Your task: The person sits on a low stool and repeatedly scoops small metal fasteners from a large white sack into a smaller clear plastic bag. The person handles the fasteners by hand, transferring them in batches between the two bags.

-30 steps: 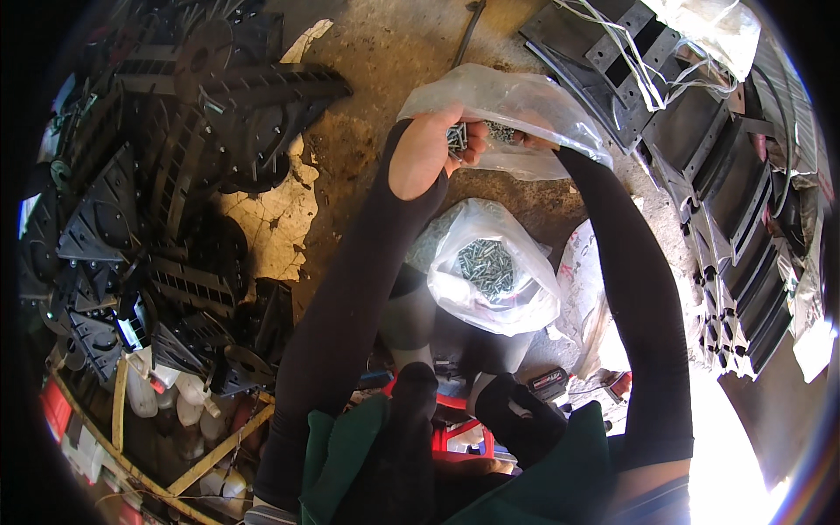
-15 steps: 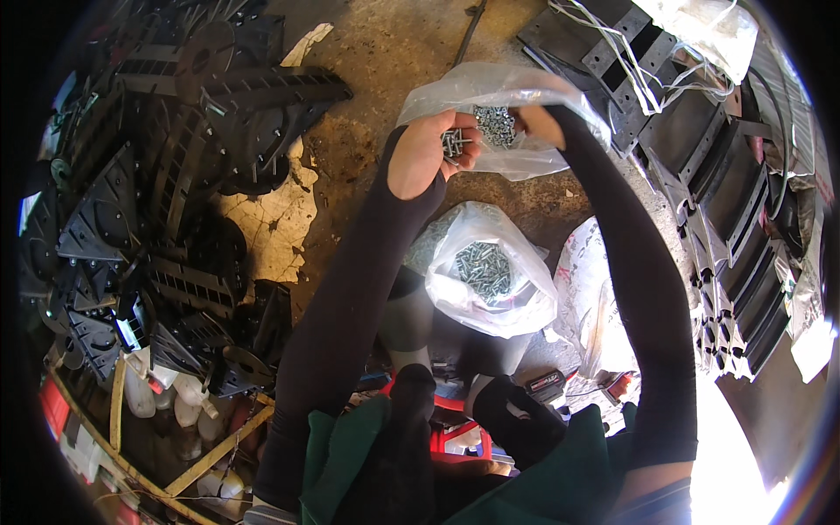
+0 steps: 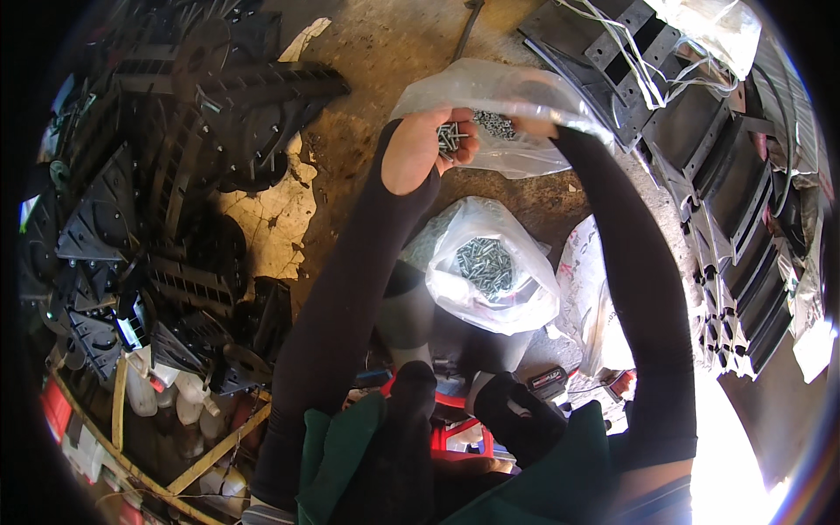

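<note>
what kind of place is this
Probably a workshop or small assembly area: black parts are heaped at the left, an open plastic bag holds loose screws or bolts, and the left hand cups a bunch of similar ones.

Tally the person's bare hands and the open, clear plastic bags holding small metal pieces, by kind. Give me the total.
Bare hands: 2 (left hand, cupping slim silver metal screws; right hand, partly hidden by plastic)
Open, clear plastic bags holding small metal pieces: 2 (far bag; near bag)
Total: 4
</note>
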`<state>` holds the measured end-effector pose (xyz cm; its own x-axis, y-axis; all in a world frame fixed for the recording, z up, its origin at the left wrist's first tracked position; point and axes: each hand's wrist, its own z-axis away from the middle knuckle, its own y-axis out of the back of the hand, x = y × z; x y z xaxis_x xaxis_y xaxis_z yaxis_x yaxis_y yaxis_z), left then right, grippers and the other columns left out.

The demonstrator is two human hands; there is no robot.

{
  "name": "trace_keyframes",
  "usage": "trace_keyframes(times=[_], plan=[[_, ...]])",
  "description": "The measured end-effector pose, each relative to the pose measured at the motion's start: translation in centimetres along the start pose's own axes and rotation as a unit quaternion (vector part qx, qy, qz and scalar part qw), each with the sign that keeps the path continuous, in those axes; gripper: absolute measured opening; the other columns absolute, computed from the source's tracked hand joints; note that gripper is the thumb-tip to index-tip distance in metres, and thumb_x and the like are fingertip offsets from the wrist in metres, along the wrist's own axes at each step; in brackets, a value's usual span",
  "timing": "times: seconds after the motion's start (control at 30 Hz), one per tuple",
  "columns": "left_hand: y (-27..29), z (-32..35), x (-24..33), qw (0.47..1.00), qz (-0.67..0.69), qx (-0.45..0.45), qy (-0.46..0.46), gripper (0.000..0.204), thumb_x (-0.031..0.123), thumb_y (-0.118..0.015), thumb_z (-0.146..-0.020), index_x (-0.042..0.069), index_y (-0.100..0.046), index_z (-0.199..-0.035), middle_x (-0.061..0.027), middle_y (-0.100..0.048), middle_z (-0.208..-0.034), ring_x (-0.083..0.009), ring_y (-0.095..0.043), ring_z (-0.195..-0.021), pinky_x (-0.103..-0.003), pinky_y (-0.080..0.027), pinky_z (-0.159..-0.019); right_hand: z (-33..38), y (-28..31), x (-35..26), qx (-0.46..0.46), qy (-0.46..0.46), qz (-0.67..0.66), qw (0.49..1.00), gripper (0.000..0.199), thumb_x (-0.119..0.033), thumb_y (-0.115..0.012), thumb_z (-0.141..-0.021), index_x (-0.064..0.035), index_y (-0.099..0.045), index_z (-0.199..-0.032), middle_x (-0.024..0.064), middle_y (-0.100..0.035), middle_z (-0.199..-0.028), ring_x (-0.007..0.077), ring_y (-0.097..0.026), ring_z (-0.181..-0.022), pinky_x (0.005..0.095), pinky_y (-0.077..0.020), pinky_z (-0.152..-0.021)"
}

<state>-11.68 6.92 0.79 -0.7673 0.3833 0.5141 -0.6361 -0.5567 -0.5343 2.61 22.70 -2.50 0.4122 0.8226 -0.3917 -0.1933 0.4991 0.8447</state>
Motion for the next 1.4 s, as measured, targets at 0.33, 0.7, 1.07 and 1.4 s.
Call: trace_keyframes(times=[0.33,0.7,1.07,1.4], plan=[[-0.8,0.5,-0.4,0.998,0.014,0.049,0.038,0.027,0.015,-0.043,-0.1,-0.009,-0.055,-0.103,-0.0176,-0.06,-0.092,-0.0234,-0.058,-0.074,-0.034,-0.048,-0.065,1.3,-1.1,0.5,0.04,-0.155,-0.208,0.965,0.019,-0.02,-0.066,-0.085,-0.0022,-0.068,-0.091,0.01,-0.065,-0.071,0.0152,-0.06,-0.054,0.0305,-0.047,-0.05],[-0.8,0.3,-1.0,0.999,-0.027,-0.001,0.027,0.023,0.011,-0.043,-0.098,-0.006,-0.058,-0.104,-0.0138,-0.061,-0.087,-0.0214,-0.058,-0.073,-0.033,-0.046,-0.063,2.6,-9.3,2.4,0.201,-0.155,-0.128,0.959,0.018,-0.021,-0.067,-0.084,-0.0038,-0.069,-0.091,0.0101,-0.066,-0.073,0.0158,-0.061,-0.057,0.0321,-0.0466,-0.052],[-0.8,0.5,-0.3,0.998,-0.006,0.045,0.03,0.027,0.017,-0.045,-0.099,-0.006,-0.058,-0.103,-0.0138,-0.061,-0.087,-0.0214,-0.059,-0.074,-0.032,-0.048,-0.064,2.9,2.1,-3.0,-0.044,-0.101,-0.544,0.832,0.022,-0.024,-0.067,-0.086,-0.0025,-0.07,-0.092,0.0011,-0.058,-0.066,0.0069,-0.05,-0.057,0.0224,-0.0396,-0.049],[-1.2,1.3,-1.2,0.996,-0.077,0.014,0.035,0.027,0.017,-0.044,-0.099,-0.006,-0.057,-0.105,-0.0144,-0.062,-0.088,-0.0198,-0.057,-0.073,-0.031,-0.045,-0.062,5.1,-8.8,3.3,0.374,0.035,-0.044,0.926,0.028,-0.023,-0.07,-0.074,-0.0096,-0.068,-0.099,0.0118,-0.068,-0.088,0.0357,-0.064,-0.085,0.0425,-0.0511,-0.075]])
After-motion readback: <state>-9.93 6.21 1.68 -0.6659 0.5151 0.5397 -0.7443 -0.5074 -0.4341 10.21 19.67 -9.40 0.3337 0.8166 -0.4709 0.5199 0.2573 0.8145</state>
